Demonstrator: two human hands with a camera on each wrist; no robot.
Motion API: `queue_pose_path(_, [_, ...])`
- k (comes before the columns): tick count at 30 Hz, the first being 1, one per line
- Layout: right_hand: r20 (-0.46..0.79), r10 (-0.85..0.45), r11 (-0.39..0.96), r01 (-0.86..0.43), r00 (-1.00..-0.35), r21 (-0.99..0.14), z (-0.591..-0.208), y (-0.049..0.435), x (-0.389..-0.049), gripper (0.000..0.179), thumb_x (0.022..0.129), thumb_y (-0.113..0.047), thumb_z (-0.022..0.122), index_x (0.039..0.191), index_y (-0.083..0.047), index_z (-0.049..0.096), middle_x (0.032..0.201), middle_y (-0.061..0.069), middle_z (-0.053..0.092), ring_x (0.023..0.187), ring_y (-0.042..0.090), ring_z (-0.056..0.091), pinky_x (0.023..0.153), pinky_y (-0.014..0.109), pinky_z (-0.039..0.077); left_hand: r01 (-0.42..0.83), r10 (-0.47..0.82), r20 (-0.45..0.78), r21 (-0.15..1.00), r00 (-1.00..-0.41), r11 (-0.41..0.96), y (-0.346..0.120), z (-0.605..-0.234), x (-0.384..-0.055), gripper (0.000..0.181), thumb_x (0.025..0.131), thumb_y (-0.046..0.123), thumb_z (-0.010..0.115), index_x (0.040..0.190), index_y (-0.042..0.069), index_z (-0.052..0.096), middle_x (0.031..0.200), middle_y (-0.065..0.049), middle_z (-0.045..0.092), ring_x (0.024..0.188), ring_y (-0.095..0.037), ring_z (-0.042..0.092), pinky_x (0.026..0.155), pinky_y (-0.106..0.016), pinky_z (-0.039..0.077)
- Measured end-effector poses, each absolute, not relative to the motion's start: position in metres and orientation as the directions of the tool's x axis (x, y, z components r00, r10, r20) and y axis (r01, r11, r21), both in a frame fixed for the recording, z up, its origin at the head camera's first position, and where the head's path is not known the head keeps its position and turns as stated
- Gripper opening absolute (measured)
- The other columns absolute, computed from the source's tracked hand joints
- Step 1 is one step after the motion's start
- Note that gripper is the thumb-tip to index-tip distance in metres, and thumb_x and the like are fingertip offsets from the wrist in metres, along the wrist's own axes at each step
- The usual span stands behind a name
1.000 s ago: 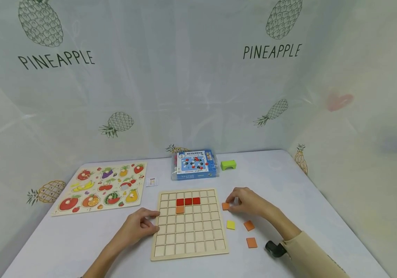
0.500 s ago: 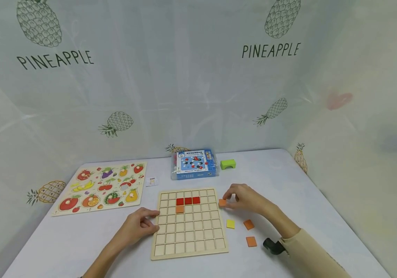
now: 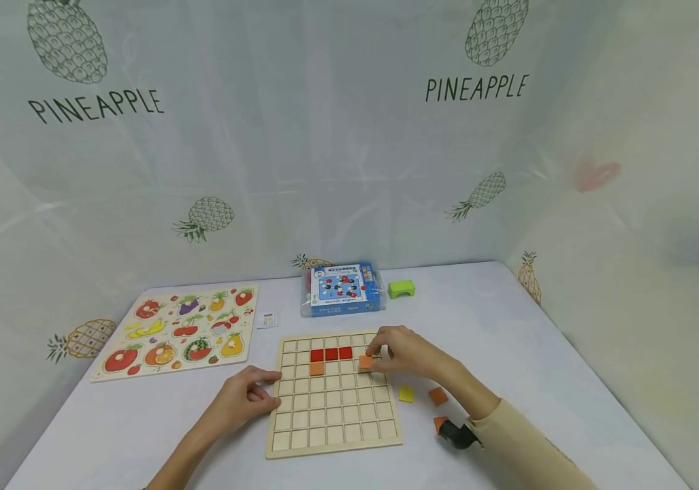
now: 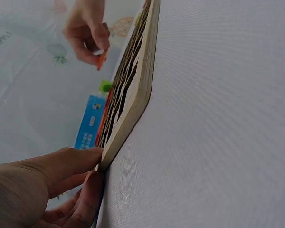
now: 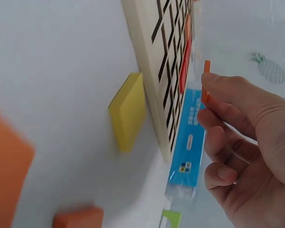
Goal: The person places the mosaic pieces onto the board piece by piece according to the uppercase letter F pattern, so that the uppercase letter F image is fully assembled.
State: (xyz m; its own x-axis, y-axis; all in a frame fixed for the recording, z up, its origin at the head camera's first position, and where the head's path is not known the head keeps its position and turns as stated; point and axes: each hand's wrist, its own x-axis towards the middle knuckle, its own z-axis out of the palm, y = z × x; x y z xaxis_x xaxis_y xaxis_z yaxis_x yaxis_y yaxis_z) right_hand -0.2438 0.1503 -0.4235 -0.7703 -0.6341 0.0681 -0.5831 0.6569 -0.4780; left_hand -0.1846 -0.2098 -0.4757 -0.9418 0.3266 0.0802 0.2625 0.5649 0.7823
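Observation:
In the head view, a square wooden grid board (image 3: 324,415) lies on the white table. Thumb and forefinger of my left hand (image 3: 241,398) touch its left edge, set apart from each other; the left wrist view shows the fingertips (image 4: 96,156) right at that edge. Between thumb and fingers my right hand (image 3: 407,354) pinches an orange square tile (image 5: 205,83), held over the right part of the grid. Three red tiles (image 3: 331,354) sit in a row in the grid, with one orange tile (image 3: 316,369) below the leftmost.
Right of the board lie a yellow tile (image 3: 406,395) and two orange tiles (image 3: 437,396), one partly hidden by a black wrist device (image 3: 456,435). Behind the board are a blue box (image 3: 343,291) and a green arch block (image 3: 401,288). A fruit puzzle board (image 3: 171,333) lies at left.
My right hand has carried the orange tile leftward from beside the board to above its right part. My left hand stays at the left edge.

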Motion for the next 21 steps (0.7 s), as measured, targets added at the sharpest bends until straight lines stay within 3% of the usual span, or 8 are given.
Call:
queue_pose_path(15, [0.036,-0.67,0.62,-0.586,-0.741,-0.522,-0.424,0.108,-0.243,0.02,0.085,-0.026,0.076,0.101,-0.015,0.075,0.1,0.0,0.069,0.087,0.023,0.062,0.072,0.02,0.046,0.269,0.322,0.094,0.784,-0.942,0.559,-0.21,-0.476,-0.183,0.045,0.08,0.021,0.081,0.119,0.005,0.068,0.104,-0.011,0.063,0.07,-0.001,0.063,0.063,-0.018,0.052])
queue_pose_path(21, [0.036,-0.686,0.619,-0.61,-0.726,-0.496,-0.429,0.093,-0.242,0.021,0.085,-0.03,0.077,0.101,-0.016,0.076,0.098,-0.003,0.069,0.088,0.016,0.062,0.075,0.019,0.047,0.278,0.33,0.1,0.788,-0.939,0.55,-0.21,-0.478,-0.184,0.046,0.079,0.021,0.082,0.119,0.004,0.068,0.103,-0.011,0.063,0.071,-0.001,0.063,0.063,-0.018,0.052])
